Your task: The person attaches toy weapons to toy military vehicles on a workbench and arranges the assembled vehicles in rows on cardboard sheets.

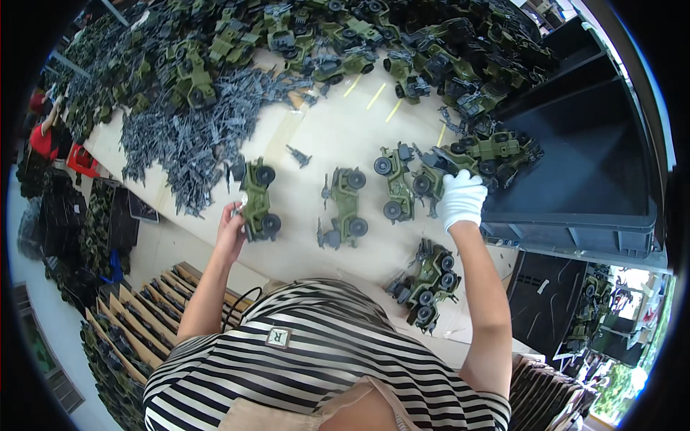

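Observation:
My left hand (231,228) closes its fingers on the near left edge of a green toy jeep (256,205) with black wheels, lying on its side. On my right hand (462,200) is a white glove. Its fingers are curled over another toy jeep (429,182), partly hidden by the glove. Between the hands lie a third toy jeep (347,205) and a fourth toy jeep (396,183), wheels to the side. Closer to my body, a toy truck (430,284) with several wheels rests near the table edge. Beyond the right hand, a toy vehicle (496,151) lies by the bin.
A large dark bin (582,129) stands at the right. Small grey toy guns (198,136) form a heap at the left, with one loose gun (297,156) nearby. Piled green toy vehicles (287,32) cover the far side. A box with cardboard dividers (133,323) sits lower left.

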Demonstrator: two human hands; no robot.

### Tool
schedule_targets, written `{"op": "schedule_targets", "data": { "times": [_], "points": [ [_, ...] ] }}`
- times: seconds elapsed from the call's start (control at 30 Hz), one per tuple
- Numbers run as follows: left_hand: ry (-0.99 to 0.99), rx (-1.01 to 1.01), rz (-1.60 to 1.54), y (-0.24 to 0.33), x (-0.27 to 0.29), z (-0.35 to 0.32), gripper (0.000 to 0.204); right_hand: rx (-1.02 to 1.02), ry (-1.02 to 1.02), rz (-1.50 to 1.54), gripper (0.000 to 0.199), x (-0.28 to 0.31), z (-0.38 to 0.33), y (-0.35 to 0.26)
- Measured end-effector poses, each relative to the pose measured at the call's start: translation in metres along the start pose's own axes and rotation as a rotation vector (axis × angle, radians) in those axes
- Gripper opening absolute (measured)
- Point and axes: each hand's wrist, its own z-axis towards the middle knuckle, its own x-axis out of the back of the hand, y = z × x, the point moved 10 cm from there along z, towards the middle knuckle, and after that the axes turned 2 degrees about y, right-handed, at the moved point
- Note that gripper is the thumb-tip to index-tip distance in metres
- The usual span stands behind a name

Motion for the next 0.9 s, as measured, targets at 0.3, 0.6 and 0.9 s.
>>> {"op": "schedule_targets", "data": {
  "times": [0.3,0.6,0.9],
  "points": [
    [0.090,0.050,-0.125,-0.058,0.054,-0.020,0.053,-0.004,-0.281,1.211,0.060,0.069,-0.049,-0.102],
    [0.143,-0.107,0.243,-0.031,0.082,-0.033,0.045,0.083,-0.474,1.132,0.091,0.038,-0.115,-0.323],
    [0.016,0.177,0.669,-0.012,0.086,-0.019,0.063,0.294,-0.395,1.371,0.066,0.029,-0.111,-0.341]
  ]
}}
